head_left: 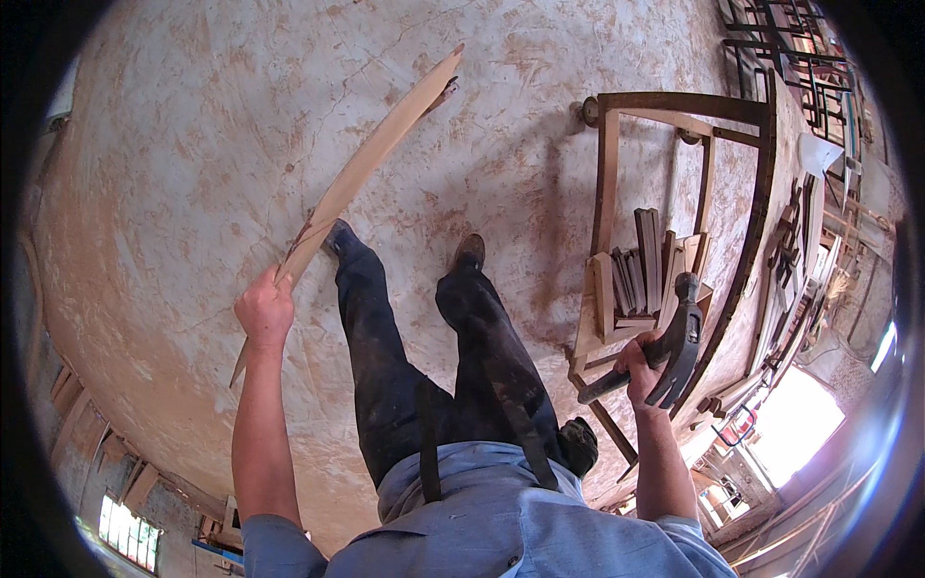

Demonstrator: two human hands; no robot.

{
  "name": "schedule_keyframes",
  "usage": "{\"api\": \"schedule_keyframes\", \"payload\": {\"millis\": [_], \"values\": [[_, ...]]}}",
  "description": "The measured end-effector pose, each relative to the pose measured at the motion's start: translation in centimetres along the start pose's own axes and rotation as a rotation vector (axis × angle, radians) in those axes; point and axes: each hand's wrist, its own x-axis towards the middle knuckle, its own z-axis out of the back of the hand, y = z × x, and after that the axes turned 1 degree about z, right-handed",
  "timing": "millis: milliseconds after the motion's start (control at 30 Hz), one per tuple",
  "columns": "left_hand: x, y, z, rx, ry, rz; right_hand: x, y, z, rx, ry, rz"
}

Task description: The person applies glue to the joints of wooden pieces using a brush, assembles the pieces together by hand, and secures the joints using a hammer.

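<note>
A long, pale wooden board (371,154) with a dark, ragged edge slants up and away from me. My left hand (265,306) is closed around it near its lower end, and a short tip sticks out below the fist. On the other side, my right hand (644,371) grips a claw hammer (682,337) by its dark handle. The hammer's head is raised, with the claw pointing down toward me. The hammer is close to a wooden workbench (756,193), in front of its frame in this view. Board and hammer are well apart.
Wood offcuts (647,265) stand in a crate on the workbench's lower shelf. More wooden strips and tools (785,260) lie along the bench top. A white piece (819,154) sits there too. Dark metal frames (790,48) stand at the far right. Planks (82,405) lean along the left wall.
</note>
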Motion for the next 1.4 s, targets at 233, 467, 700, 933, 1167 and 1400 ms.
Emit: {"api": "schedule_keyframes", "payload": {"millis": [233, 467, 700, 933, 1167, 1400], "values": [[0.1, -0.4, -0.7, 0.015, -0.005, -0.007, 0.2, 0.1, -0.6, 0.022, -0.022, -0.032], [-0.6, -0.2, -1.7, -0.104, -0.124, -0.085, 1.0, -0.6, -1.3, 0.039, 0.002, -0.058], [-2.4, -1.5, -1.0, -0.071, -0.172, -0.058, 0.7, -0.7, -0.5, 0.076, 0.156, -0.013], [-6.4, -3.7, 2.9, -0.077, -0.255, -0.033, 0.2, 2.4, -2.9, 0.08, 0.214, -0.056], [-6.9, -3.3, 4.2, -0.081, -0.299, -0.051, 0.3, 5.2, -3.0, -0.059, 0.28, 0.089], [-5.8, -3.6, 5.5, -0.095, -0.246, -0.037, 1.5, 6.7, -5.2, -0.085, 0.301, 0.02]]}}
